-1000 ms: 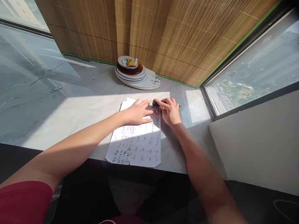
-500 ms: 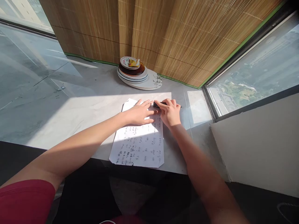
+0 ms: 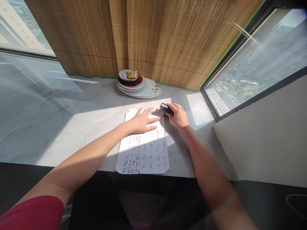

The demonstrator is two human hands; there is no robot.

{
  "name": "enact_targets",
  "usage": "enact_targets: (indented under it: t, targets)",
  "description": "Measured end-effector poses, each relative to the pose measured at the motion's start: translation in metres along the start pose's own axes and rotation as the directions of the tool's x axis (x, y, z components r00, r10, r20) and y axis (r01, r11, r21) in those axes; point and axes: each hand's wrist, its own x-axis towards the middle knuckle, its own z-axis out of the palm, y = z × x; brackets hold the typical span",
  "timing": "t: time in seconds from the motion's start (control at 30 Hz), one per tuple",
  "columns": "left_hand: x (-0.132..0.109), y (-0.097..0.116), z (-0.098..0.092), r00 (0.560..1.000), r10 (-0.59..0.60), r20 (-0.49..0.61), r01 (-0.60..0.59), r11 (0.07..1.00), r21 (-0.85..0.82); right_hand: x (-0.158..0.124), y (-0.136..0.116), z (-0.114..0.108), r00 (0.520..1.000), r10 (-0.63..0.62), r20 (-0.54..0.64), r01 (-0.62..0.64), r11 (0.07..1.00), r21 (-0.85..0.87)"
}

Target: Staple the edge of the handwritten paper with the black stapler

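A white sheet of paper (image 3: 144,150) covered in handwriting lies on the grey counter (image 3: 79,118), its near edge at the counter's front. My left hand (image 3: 142,121) rests flat on the sheet's upper part, fingers spread. My right hand (image 3: 177,116) is closed round a small black stapler (image 3: 166,109) at the sheet's top right corner.
A stack of plates (image 3: 136,85) with a yellow wrapper on top stands at the back against a bamboo blind (image 3: 153,41). Windows flank the blind. A grey wall panel (image 3: 266,140) rises at the right. Small metal bits (image 3: 62,106) lie on the left of the counter.
My right hand has shifted its grip and lifted the stapler's rear, which now shows above the fingers. My left hand stays flat on the paper. The camera has tilted slightly.
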Motion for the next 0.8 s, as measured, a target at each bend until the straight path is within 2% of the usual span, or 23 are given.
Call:
enact_targets:
  t: [0.1,0.17,0.2,0.23,0.27,0.3,0.33,0.37,0.43,0.47,0.57,0.67,0.73,0.8]
  targets:
    - [0.000,0.002,-0.002,0.999,0.005,-0.034,-0.006,0.999,-0.049,0.003,0.008,0.002,0.998,0.037,-0.060,-0.035,0.999,0.022]
    - [0.002,0.003,-0.005,0.984,0.010,-0.180,-0.034,0.991,-0.133,0.003,0.009,0.006,0.994,0.064,-0.090,-0.060,0.997,0.047]
    - [0.003,0.001,-0.008,0.954,-0.012,-0.298,-0.050,0.979,-0.199,0.003,0.009,0.008,0.992,0.081,-0.097,-0.075,0.995,0.064]
    - [0.004,-0.003,-0.011,0.902,-0.067,-0.426,-0.063,0.957,-0.284,0.003,0.009,0.010,0.991,0.095,-0.098,-0.087,0.993,0.084]
    - [0.005,-0.008,-0.015,0.831,-0.158,-0.534,-0.077,0.918,-0.390,0.002,0.009,0.012,0.990,0.105,-0.094,-0.095,0.990,0.107]
    - [0.006,-0.016,-0.019,0.757,-0.270,-0.594,-0.095,0.855,-0.510,0.002,0.009,0.013,0.990,0.111,-0.090,-0.099,0.986,0.130]
    - [0.006,-0.025,-0.023,0.700,-0.383,-0.603,-0.120,0.769,-0.628,0.002,0.009,0.013,0.989,0.115,-0.093,-0.100,0.983,0.152]
    - [0.005,-0.035,-0.028,0.672,-0.472,-0.571,-0.150,0.668,-0.729,0.002,0.010,0.012,0.987,0.120,-0.104,-0.101,0.980,0.169]
    - [0.001,-0.056,-0.037,0.675,-0.555,-0.487,-0.213,0.485,-0.848,0.003,0.008,0.005,0.976,0.146,-0.158,-0.117,0.977,0.181]
    - [-0.002,-0.064,-0.040,0.679,-0.568,-0.466,-0.239,0.429,-0.871,0.003,0.005,0.000,0.967,0.165,-0.192,-0.131,0.975,0.177]
    - [-0.008,-0.079,-0.046,0.666,-0.588,-0.460,-0.298,0.355,-0.886,-0.001,-0.022,-0.013,0.960,0.173,-0.221,-0.136,0.976,0.170]
    - [-0.009,-0.078,-0.047,0.688,-0.576,-0.441,-0.307,0.320,-0.896,-0.018,-0.073,-0.010,0.997,0.071,-0.035,-0.060,0.966,0.250]
    - [-0.009,-0.075,-0.047,0.705,-0.559,-0.436,-0.312,0.307,-0.899,-0.035,-0.108,0.002,0.993,0.044,0.108,-0.080,0.933,0.351]
    - [-0.008,-0.074,-0.046,0.717,-0.545,-0.435,-0.342,0.268,-0.901,-0.051,-0.131,0.014,0.987,0.060,0.149,-0.113,0.918,0.380]
